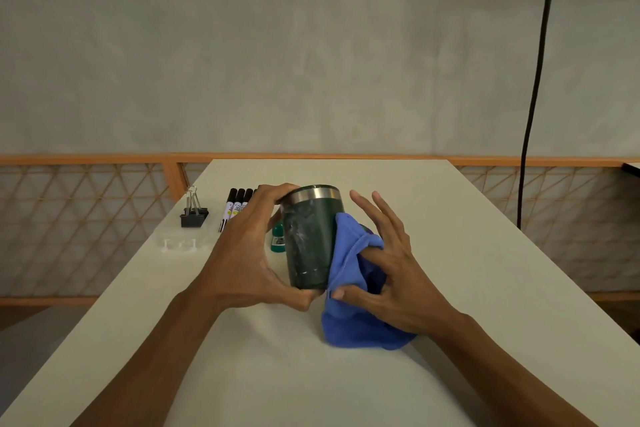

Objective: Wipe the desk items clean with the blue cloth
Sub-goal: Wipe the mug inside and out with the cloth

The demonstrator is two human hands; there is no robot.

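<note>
A dark green tumbler point(311, 239) with a steel rim and pale smudges on its side is held above the white desk point(450, 253). My left hand point(249, 253) grips it, fingers at the rim and thumb under the base. The blue cloth point(349, 288) is pressed against the tumbler's right side and hangs down to the desk. My right hand point(384, 267) holds the cloth with thumb and bent fingers, the other fingers spread.
Behind my left hand lie several black-capped markers point(235, 206), black binder clips point(194, 215), a clear plastic piece point(180, 244) and a small green bottle point(278, 239). A black cable point(536, 80) hangs at the right. The desk's left edge runs close to these items.
</note>
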